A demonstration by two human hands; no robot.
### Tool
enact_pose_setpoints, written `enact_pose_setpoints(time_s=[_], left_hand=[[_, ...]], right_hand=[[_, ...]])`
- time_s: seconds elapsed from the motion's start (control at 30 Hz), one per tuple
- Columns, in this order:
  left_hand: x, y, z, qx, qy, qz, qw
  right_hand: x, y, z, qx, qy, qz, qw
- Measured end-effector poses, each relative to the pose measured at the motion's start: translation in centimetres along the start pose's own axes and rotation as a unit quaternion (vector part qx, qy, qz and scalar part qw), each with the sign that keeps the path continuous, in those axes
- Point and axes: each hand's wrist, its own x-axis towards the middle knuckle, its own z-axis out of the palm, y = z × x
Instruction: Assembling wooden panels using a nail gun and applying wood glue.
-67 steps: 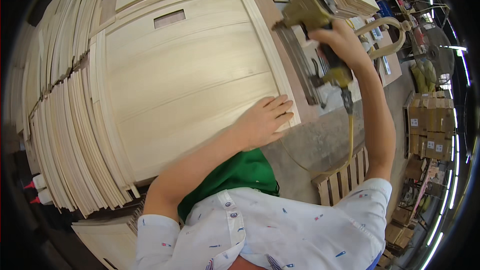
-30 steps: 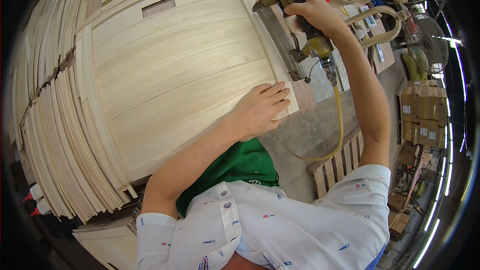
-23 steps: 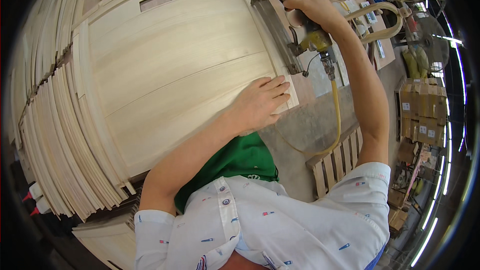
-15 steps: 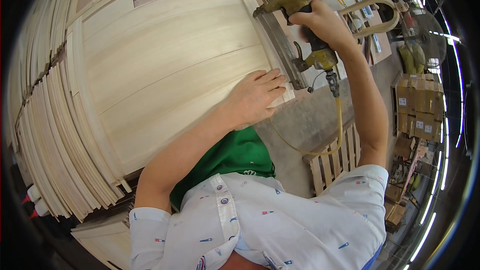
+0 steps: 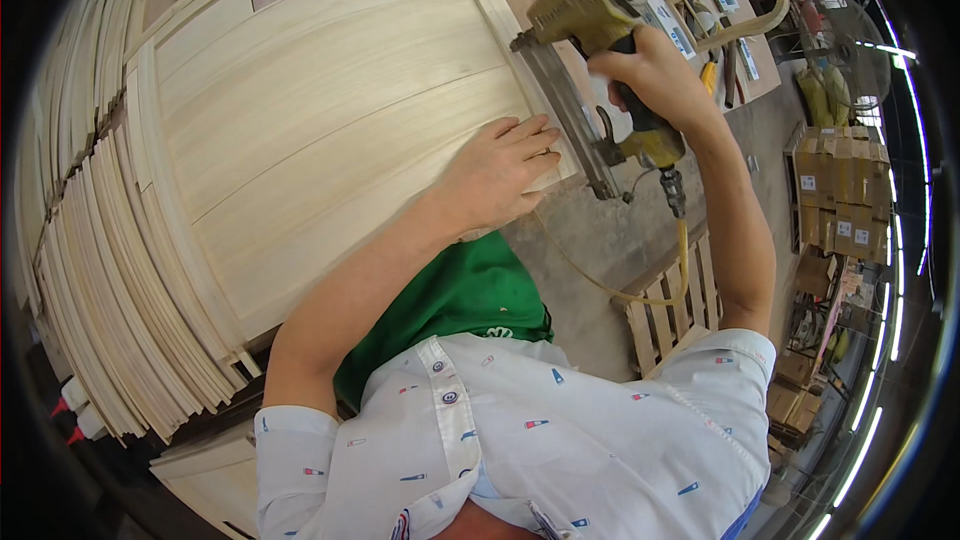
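Note:
My right hand (image 5: pixel 655 80) is wrapped round the handle of a worn yellow-and-black pneumatic nail gun (image 5: pixel 585 8). The gun's nose is over the right edge strip of a pale wooden panel (image 5: pixel 330 90); whether it touches the wood I cannot tell. Its long metal magazine runs down along that edge, and a yellow air hose (image 5: pixel 682 260) hangs from the fitting at the handle's end. My left hand (image 5: pixel 497 172) lies flat on the panel's near right corner, fingers stretched toward the edge, holding nothing.
Thin wooden strips (image 5: pixel 110 280) are stacked along the left side. A curved wooden piece (image 5: pixel 740 25) and a labelled board stand beyond my right hand. On the floor to the right are a slatted pallet (image 5: pixel 675 305) and cardboard boxes (image 5: pixel 843 185).
The nail gun in my right hand has come a little nearer to me along the panel's right edge. The whole view has shifted slightly; my left hand stays on the panel.

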Motion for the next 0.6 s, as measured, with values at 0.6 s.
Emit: enact_pose_setpoints(time_s=[0.6], left_hand=[[-0.3, 0.6, -0.2, -0.032, 0.033, 0.006, 0.999]], right_hand=[[-8.7, 2.8, -0.1, 0.062, -0.019, 0.061, 0.996]])
